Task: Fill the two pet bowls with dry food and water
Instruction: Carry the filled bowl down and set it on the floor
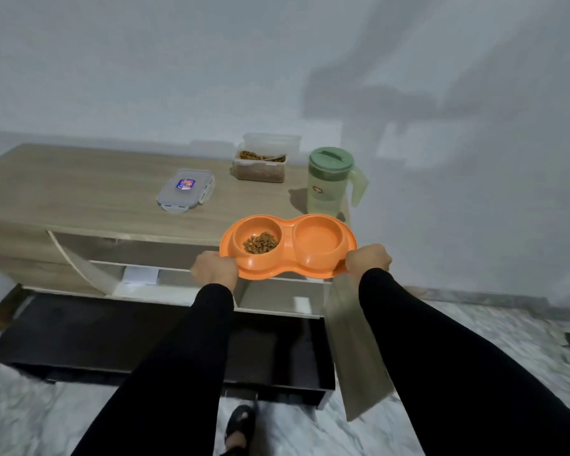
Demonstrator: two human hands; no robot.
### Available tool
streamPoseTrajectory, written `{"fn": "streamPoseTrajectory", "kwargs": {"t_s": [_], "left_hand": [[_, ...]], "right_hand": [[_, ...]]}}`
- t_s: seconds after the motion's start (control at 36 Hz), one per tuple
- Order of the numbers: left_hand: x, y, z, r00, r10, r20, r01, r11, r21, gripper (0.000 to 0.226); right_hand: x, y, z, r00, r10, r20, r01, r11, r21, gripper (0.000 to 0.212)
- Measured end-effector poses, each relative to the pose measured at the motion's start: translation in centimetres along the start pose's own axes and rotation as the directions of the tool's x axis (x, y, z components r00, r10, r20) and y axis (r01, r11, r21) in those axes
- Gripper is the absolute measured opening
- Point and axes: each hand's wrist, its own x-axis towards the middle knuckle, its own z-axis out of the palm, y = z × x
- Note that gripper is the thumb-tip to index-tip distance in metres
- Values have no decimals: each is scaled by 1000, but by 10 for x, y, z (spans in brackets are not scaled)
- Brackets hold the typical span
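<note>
While your left hand (215,269) and right hand (369,258) grip opposite ends of the orange double bowl (288,246) — held off the cabinet's (79,199) front edge — keep it level: kibble (260,242) fills one well, and the other well may hold water, near the pitcher (331,182).

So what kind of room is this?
Probably a room in someone's home: a low wooden cabinet against a plain wall, a marbled tile floor, and an orange double pet bowl with kibble.
</note>
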Motion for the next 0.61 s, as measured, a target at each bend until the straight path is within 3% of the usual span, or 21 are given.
{"fn": "streamPoseTrajectory", "kwargs": {"t_s": [0.17, 0.25, 0.36, 0.47, 0.61], "left_hand": [[-44, -1, 6, 1000, -8, -25, 6, 997, -75, 18], [-63, 2, 8, 1000, -11, -1, 11, 997, -71, 32], [-80, 6, 13, 998, 21, 62, -17, 998, -66, 24], [-93, 8, 22, 991, 79, 112, -79, 997, -10, 34], [-111, 17, 38, 984, 128, 125, -129, 992, -6, 19]], "right_hand": [[-11, 26, -36, 1000, -4, -19, 4, 1000, 0, 4], [-12, 39, -52, 1000, 11, -25, -10, 999, 41, 12], [-14, 50, -70, 998, 28, -51, -24, 997, 69, 10], [-15, 64, -90, 994, 55, -92, -47, 995, 88, 14], [-10, 80, -113, 989, 76, -125, -63, 992, 110, 5]]}}
